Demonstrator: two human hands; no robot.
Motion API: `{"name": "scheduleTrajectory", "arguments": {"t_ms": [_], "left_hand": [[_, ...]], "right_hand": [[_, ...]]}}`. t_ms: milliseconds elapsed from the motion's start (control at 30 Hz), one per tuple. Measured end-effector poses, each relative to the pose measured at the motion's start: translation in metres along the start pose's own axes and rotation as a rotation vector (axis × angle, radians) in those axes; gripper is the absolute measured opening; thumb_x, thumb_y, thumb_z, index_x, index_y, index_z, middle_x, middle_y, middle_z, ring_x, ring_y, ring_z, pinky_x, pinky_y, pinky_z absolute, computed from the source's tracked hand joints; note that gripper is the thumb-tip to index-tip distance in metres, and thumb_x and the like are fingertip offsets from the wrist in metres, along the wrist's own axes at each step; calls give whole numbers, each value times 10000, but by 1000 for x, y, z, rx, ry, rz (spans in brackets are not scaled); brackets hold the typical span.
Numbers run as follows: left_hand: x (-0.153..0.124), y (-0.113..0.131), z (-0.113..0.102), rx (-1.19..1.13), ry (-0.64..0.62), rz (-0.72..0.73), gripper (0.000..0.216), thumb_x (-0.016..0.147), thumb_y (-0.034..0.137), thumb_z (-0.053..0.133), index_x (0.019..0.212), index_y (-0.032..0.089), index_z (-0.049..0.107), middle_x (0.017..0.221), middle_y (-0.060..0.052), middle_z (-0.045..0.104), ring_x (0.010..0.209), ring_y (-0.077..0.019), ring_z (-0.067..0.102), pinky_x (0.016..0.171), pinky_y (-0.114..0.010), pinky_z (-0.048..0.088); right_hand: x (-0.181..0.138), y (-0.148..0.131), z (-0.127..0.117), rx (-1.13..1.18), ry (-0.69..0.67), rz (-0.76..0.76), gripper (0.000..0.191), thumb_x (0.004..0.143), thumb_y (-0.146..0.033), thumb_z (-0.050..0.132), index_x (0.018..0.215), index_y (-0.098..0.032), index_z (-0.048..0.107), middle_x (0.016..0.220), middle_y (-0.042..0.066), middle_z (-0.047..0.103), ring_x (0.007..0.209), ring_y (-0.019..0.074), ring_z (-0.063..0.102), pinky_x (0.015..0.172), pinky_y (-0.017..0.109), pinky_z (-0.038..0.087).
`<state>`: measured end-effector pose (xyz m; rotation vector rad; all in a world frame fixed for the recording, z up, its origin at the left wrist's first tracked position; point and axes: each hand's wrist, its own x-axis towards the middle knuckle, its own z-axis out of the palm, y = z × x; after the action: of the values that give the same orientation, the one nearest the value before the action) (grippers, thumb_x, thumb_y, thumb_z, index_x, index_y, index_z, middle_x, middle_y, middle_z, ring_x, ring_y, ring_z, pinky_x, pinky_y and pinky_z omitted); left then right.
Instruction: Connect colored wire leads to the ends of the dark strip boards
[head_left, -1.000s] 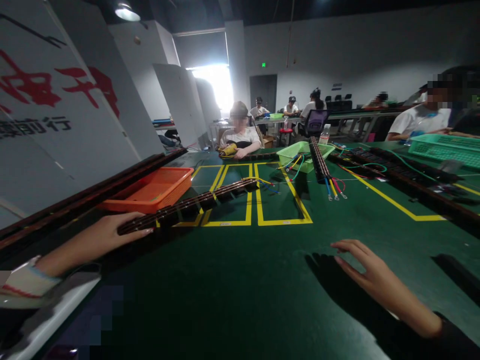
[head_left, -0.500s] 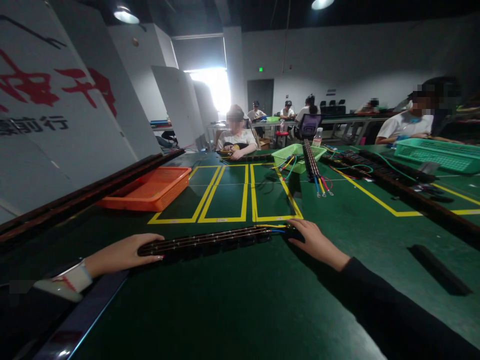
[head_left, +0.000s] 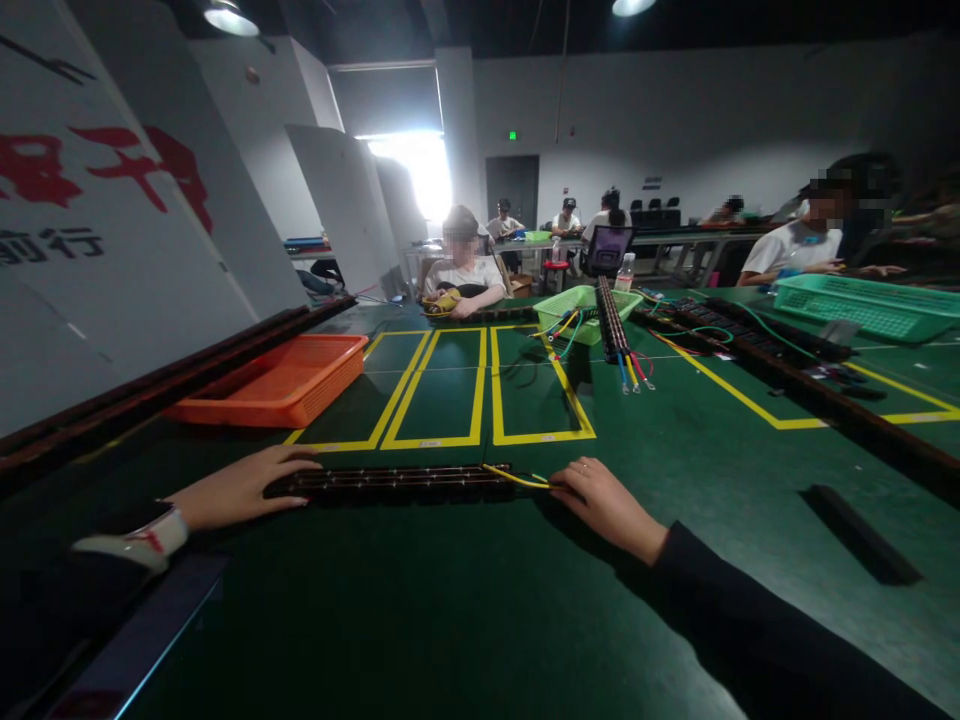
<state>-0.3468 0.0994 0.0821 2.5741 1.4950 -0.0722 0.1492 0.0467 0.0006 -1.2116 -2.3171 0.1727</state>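
Observation:
A long dark cable-chain-like strip (head_left: pixel 405 483) with shiny lines along its top lies crosswise on the green table (head_left: pixel 450 610). My left hand (head_left: pixel 236 490) is wrapped around its left end, thumb on the near side and fingers on the far side. From the right end come yellow and green wires (head_left: pixel 525 481). My right hand (head_left: pixel 606 508) pinches these wires near their tips, fingers pressed together; the wire ends are hidden in the grip.
An orange basket (head_left: pixel 281 375) stands at left, beside a long dark rail (head_left: pixel 169 370). Ahead, a light green basket (head_left: pixel 574 305) bears another wired strip (head_left: pixel 613 318). A black bar (head_left: pixel 862 535) lies at right. A person (head_left: pixel 465 270) sits across the table.
My right hand has shifted slightly left and down, with the wires now pinched at their ends. The strip lies more level, and the view has swung a little right.

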Motion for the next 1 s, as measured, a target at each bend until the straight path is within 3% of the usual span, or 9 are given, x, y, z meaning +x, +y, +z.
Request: {"name": "scheduleTrajectory", "arguments": {"t_ms": [133,200,300,367,467,600,767,1000], "left_hand": [[7,19,-6,45,94,57,672,742,540,561,1336,265,409,1480,-67,281,1321,-301,273,1044,-521,206],[12,44,-9,15,210,77,602,762,502,566,1308,276,450,1466,-49,313,1334,-287,251,1070,-511,161],[18,102,-10,-163,287,78,453,801,442,545,1227,289,530,1365,-30,454,1285,-233,349,1075,-407,231],[22,146,-8,-327,197,66,379,834,427,502,1189,303,554,1272,-15,536,1181,-197,468,1026,-348,320],[28,209,0,-564,-53,144,318,846,436,478,1090,287,619,1122,-6,624,1035,-175,563,930,-307,406],[42,266,24,-823,-280,303,313,849,415,482,1025,220,654,1013,-37,662,936,-160,594,875,-299,432],[70,306,67,-1347,-536,288,349,837,418,502,963,118,628,972,-114,667,846,-166,626,802,-330,475],[94,321,96,-1613,-574,225,322,836,398,499,886,101,613,870,-121,667,752,-169,636,734,-330,475]], "right_hand": [[-1,2,-3,160,-53,55,180,895,-293,500,908,-181,641,829,47,633,789,170,555,734,311,426],[0,3,-6,291,-100,115,210,886,-326,506,904,-181,657,842,50,644,794,167,572,722,296,437],[1,4,-9,444,-144,212,231,861,-356,531,922,-184,673,889,48,662,820,172,594,736,292,449],[1,4,-10,499,-155,269,240,849,-364,542,937,-183,673,901,41,669,816,171,601,724,285,454],[2,5,-9,516,-141,308,252,849,-375,537,915,-173,672,869,34,675,790,167,605,700,271,449],[3,10,-2,427,-92,285,242,872,-354,515,890,-172,673,846,33,676,781,164,599,705,266,432],[7,15,5,219,-19,197,196,878,-304,531,860,-186,686,808,43,657,779,167,571,711,274,417],[8,17,8,101,-25,52,227,917,-263,476,925,-173,684,784,49,616,780,155,544,709,261,416]]}}
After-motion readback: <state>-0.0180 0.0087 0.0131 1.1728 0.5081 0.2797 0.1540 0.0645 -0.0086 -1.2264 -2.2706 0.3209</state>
